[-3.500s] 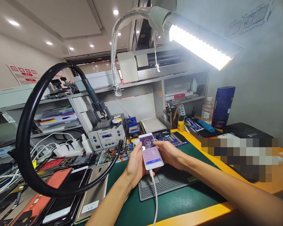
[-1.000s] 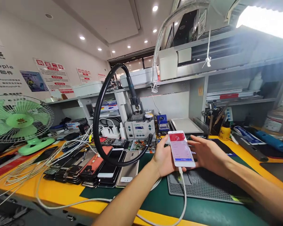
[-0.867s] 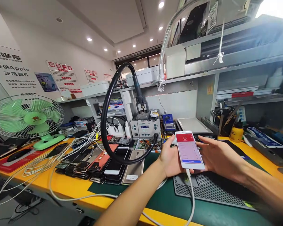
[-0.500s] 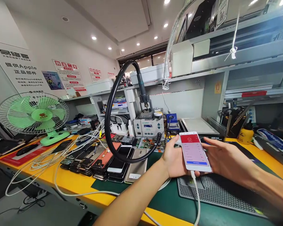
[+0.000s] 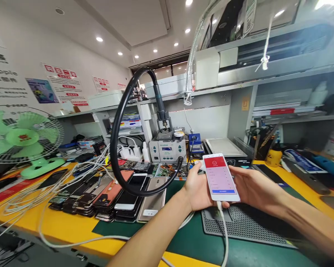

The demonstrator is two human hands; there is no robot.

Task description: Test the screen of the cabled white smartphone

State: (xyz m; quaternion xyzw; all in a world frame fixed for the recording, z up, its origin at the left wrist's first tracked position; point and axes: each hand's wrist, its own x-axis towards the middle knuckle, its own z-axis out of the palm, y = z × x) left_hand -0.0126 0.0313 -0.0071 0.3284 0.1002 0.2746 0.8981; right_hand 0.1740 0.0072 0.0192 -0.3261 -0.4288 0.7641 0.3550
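Note:
A white smartphone [image 5: 220, 178] is held upright above the bench, tilted back a little. Its lit screen shows a red band with a face icon, a pale list and a blue bar at the bottom. My left hand [image 5: 197, 190] grips it from the left, thumb along the edge and fingers behind. On the other side my right hand [image 5: 254, 187] holds the right edge, its fingers partly hidden behind the phone. A white charging cable [image 5: 224, 230] is plugged into the phone's lower end and runs down over the green mat [image 5: 189, 241].
A grey perforated pad [image 5: 239, 228] lies below the phone. To the left are stacks of phones [image 5: 128, 196], tangled white cables [image 5: 80, 174] and a green fan [image 5: 25, 137]. Behind, a hot-air station [image 5: 167, 150] has a looping black hose [image 5: 115, 141]. A yellow bottle [image 5: 273, 157] stands right.
The view has turned slightly right, so the bench and fan sit further left. Both hands still hold the phone, and its screen looks the same.

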